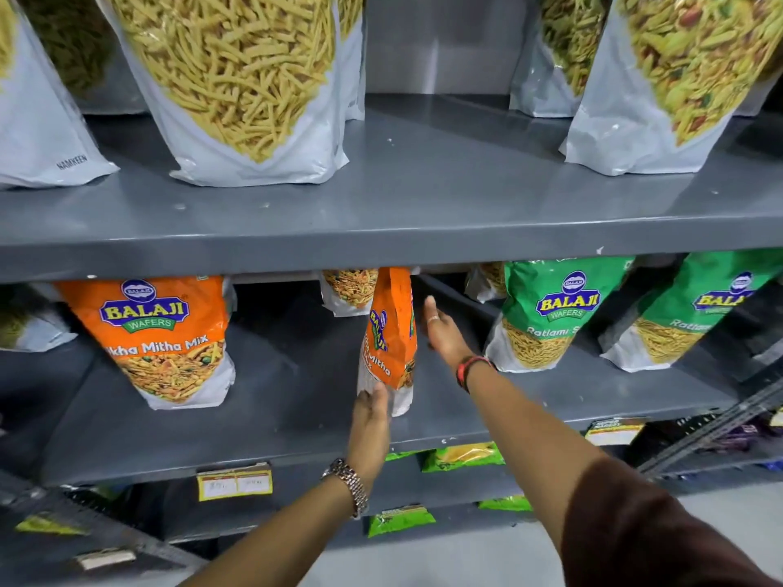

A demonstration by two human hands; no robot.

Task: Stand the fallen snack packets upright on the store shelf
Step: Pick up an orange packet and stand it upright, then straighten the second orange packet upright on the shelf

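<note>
1. Orange packet [390, 332]: upright on the middle shelf [275, 417], centre frame, turned edge-on rather than face-out; top nearly at the shelf above.
2. Left hand [370, 410], at its 7 o'clock: fingers open against the packet's lower white edge, steadying, not clamped.
3. Right hand [440, 332], at its 3 o'clock: flat and open, just beside the packet; contact unclear.
4. Outward: larger orange packet [163, 341] at 9 o'clock and green packets [551, 315] at 3 o'clock stand upright. White packets [250, 82] above, at 12 o'clock, also upright.
5. Progress, judged: no fallen packet visible on these shelves; what remains looks like squaring this one face-out and letting go. The rear of the shelf is partly hidden.
</note>
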